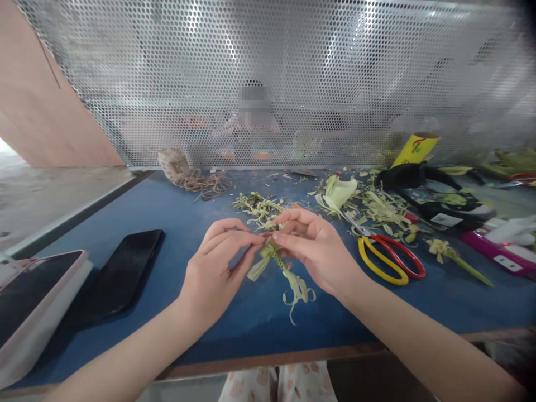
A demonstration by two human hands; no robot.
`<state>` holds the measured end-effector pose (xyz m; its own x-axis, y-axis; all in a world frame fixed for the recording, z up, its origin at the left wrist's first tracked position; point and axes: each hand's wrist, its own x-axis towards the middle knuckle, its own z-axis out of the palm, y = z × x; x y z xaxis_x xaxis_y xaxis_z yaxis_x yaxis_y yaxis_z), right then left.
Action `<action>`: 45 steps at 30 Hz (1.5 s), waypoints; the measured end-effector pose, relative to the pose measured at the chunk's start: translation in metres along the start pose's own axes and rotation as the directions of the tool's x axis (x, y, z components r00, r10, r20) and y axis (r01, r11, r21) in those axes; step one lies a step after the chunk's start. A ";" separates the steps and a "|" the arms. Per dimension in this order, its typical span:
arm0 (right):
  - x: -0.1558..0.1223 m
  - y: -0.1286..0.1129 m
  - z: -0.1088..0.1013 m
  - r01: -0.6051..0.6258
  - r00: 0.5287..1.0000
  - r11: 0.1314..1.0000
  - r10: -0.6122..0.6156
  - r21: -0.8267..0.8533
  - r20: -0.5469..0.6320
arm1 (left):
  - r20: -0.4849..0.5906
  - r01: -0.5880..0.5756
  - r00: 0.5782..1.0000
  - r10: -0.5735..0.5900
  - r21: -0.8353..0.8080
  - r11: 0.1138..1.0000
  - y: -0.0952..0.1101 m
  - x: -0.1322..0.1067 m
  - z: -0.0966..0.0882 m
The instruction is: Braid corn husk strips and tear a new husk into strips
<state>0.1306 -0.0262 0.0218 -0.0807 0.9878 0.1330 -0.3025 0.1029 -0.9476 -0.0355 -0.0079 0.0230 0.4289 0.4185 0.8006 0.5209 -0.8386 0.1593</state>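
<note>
"What have those two hands got hold of, there in the middle?"

"A green plaited piece (275,257), above the middle of the tabletop (243,329). The left hand (221,265) and the right hand (316,245) come together at its far end, thumbs and fingers pinched on it, the fingertips of one right beside the other's. Exactly which strand each has, I can't tell; the fingers cover it."

"And the loose end?"

"It slants toward the near edge, with curly pale strips (298,290) splayed out beyond the plait. A broader leaf strip (258,268) sticks out to the left. Whether any of it rests on the surface, I can't say."

"So which step would you call this?"

"Looks to me like fine fingertip work, folding or tucking strands at the far end of the plait. I'd judge the next move calls for a firm pinch from one hand while the other draws a strand snug, gently, because strips that thin could tear."

"Are the scissors in use?"

"No, the scissors (393,262) lie to the right of the right hand, handles toward the near side, by some leafy scraps (383,209). A bundle of twine (205,183) sits at the far left, and a dark phone (121,273) lies left of the left hand."
</note>
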 end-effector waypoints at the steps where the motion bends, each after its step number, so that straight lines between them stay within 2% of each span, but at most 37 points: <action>1: 0.000 0.000 0.000 -0.014 1.000 1.000 0.014 0.000 -0.011 | 0.010 0.005 1.000 -0.005 0.021 1.000 0.000 0.000 0.000; 6: 0.000 0.001 0.000 0.004 0.998 1.000 -0.004 0.000 -0.059 | 0.026 -0.020 0.999 0.019 0.030 0.999 0.000 -0.002 0.002; 9: 0.000 0.001 0.000 0.015 0.998 1.000 -0.015 -0.006 -0.063 | -0.002 -0.045 0.999 0.045 0.004 0.999 0.000 -0.001 0.001; 15: -0.001 0.000 0.001 0.000 0.999 1.000 0.000 -0.008 -0.051 | -0.028 -0.157 0.987 0.155 -0.078 0.985 0.001 0.001 -0.001; 19: -0.002 0.000 0.001 0.029 0.998 0.997 -0.033 -0.069 -0.051 | -0.061 -0.110 0.993 0.103 -0.118 0.987 0.002 0.001 0.000; 28: -0.007 -0.006 0.007 0.142 0.984 0.935 -0.170 -0.326 -0.061 | 0.017 0.069 0.998 -0.067 -0.181 0.981 0.000 -0.003 -0.001; 38: -0.009 -0.007 0.008 0.193 0.973 0.907 -0.226 -0.376 -0.046 | 0.018 0.043 0.999 -0.040 -0.190 0.981 0.001 -0.002 -0.002; 45: -0.009 -0.006 0.006 0.176 0.978 0.908 -0.205 -0.381 -0.039 | 0.006 0.042 0.999 -0.042 -0.126 0.991 0.003 -0.002 -0.001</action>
<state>0.1276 -0.0364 0.0281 0.0198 0.9494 0.3136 0.0732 0.3114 -0.9475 -0.0356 -0.0113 0.0230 0.4114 0.4551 0.7897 0.4412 -0.8576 0.2644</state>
